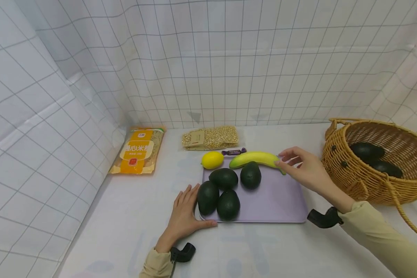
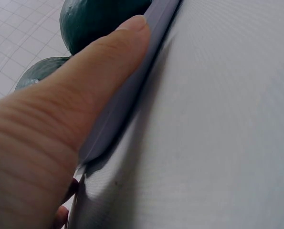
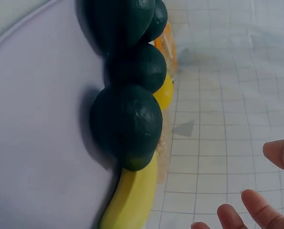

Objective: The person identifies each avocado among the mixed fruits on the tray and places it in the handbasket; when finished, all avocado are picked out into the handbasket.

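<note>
A lilac tray (image 1: pixel 278 200) holds several dark green avocados (image 1: pixel 228 204) bunched at its left side. A banana (image 1: pixel 255 157) lies along the tray's back edge, and a lemon (image 1: pixel 212 160) sits at the back left corner. My left hand (image 1: pixel 185 214) rests at the tray's front left corner, fingers extended beside it; in the left wrist view the thumb (image 2: pixel 108 62) lies along the rim. My right hand (image 1: pixel 307 170) hovers by the banana's right end, thumb and fingers apart. In the right wrist view, its fingertips (image 3: pixel 256 205) show nothing between them.
A wicker basket (image 1: pixel 347 173) with two avocados (image 1: pixel 366 151) inside stands at the right. Behind the tray lie a purple-wrapped candy (image 1: pixel 234 152) and a bag of pale yellow kernels (image 1: pixel 212 138). An orange-labelled food packet (image 1: pixel 139 152) lies back left, near the grid-patterned curtain (image 1: pixel 208 69).
</note>
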`<state>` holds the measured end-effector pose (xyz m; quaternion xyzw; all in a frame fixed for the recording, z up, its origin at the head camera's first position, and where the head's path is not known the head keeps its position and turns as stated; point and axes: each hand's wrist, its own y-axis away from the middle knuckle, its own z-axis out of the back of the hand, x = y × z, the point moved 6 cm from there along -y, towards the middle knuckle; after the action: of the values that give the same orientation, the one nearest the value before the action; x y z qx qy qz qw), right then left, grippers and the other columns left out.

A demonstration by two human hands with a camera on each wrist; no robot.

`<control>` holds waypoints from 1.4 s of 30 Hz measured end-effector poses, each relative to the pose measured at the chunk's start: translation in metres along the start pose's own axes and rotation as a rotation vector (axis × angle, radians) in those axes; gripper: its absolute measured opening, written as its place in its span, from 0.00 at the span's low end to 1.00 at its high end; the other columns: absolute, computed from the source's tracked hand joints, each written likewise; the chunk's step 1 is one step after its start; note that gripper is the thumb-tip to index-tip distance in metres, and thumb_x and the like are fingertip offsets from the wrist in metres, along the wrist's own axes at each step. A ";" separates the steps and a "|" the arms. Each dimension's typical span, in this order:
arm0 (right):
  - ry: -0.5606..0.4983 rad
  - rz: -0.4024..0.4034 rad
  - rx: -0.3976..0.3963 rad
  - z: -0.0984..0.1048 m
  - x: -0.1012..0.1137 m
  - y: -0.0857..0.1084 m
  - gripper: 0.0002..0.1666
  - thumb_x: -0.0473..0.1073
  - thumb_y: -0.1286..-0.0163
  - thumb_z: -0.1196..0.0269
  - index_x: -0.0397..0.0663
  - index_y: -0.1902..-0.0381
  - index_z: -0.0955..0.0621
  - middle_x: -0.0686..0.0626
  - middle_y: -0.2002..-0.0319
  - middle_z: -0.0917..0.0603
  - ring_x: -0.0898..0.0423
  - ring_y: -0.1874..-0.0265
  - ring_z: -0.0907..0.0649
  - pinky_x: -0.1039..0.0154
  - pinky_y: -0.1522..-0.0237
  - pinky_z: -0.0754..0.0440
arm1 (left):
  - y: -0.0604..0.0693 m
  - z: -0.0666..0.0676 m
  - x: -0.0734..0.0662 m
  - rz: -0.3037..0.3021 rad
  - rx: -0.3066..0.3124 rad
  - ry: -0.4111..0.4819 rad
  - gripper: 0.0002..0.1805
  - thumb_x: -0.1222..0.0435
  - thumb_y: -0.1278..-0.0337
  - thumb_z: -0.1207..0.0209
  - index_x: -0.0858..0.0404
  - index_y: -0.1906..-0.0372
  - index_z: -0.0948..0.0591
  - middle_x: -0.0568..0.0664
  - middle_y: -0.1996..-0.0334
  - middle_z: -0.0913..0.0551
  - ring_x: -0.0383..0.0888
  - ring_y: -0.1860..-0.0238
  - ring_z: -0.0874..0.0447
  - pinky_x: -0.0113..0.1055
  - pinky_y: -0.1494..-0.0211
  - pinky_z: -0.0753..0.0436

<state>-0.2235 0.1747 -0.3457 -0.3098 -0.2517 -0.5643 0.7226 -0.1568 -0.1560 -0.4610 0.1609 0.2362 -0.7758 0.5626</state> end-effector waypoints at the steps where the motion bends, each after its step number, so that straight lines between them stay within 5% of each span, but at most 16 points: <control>1: -0.002 -0.013 0.014 -0.006 -0.001 -0.002 0.26 0.59 0.37 0.36 0.45 0.52 0.21 0.45 0.58 0.18 0.48 0.61 0.19 0.58 0.67 0.21 | 0.000 0.000 0.000 0.002 0.003 0.000 0.65 0.31 0.73 0.33 0.62 0.27 0.42 0.55 0.30 0.40 0.54 0.28 0.52 0.53 0.29 0.56; 7: -0.013 -0.051 0.083 -0.040 -0.002 -0.017 0.36 0.67 0.40 0.38 0.46 0.47 0.23 0.44 0.52 0.19 0.47 0.57 0.19 0.52 0.60 0.21 | -0.001 -0.002 0.003 0.022 0.027 0.002 0.66 0.31 0.73 0.33 0.60 0.27 0.43 0.54 0.29 0.41 0.51 0.28 0.55 0.50 0.29 0.59; 20: -0.079 -0.054 0.098 -0.086 0.002 -0.028 0.43 0.64 0.40 0.36 0.36 0.40 0.30 0.33 0.46 0.25 0.40 0.49 0.22 0.45 0.49 0.25 | 0.000 -0.001 0.004 0.023 0.023 0.003 0.66 0.30 0.73 0.34 0.61 0.27 0.43 0.54 0.29 0.41 0.51 0.28 0.54 0.50 0.29 0.59; 36: 0.068 -0.176 0.098 -0.115 -0.012 -0.026 0.55 0.74 0.47 0.39 0.47 0.32 0.39 0.32 0.46 0.34 0.42 0.64 0.25 0.49 0.65 0.23 | -0.001 -0.004 0.003 0.039 0.039 -0.007 0.66 0.28 0.73 0.36 0.58 0.26 0.44 0.52 0.29 0.41 0.50 0.27 0.56 0.50 0.29 0.59; 42: 0.051 -0.168 0.106 -0.118 -0.016 -0.025 0.54 0.73 0.46 0.39 0.45 0.33 0.39 0.31 0.41 0.33 0.39 0.53 0.25 0.42 0.55 0.25 | 0.000 -0.003 0.003 0.035 0.039 -0.010 0.66 0.28 0.73 0.35 0.59 0.26 0.44 0.52 0.29 0.41 0.50 0.27 0.56 0.51 0.29 0.59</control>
<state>-0.2503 0.0941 -0.4335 -0.2344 -0.2881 -0.6165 0.6943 -0.1581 -0.1562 -0.4649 0.1720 0.2156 -0.7711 0.5739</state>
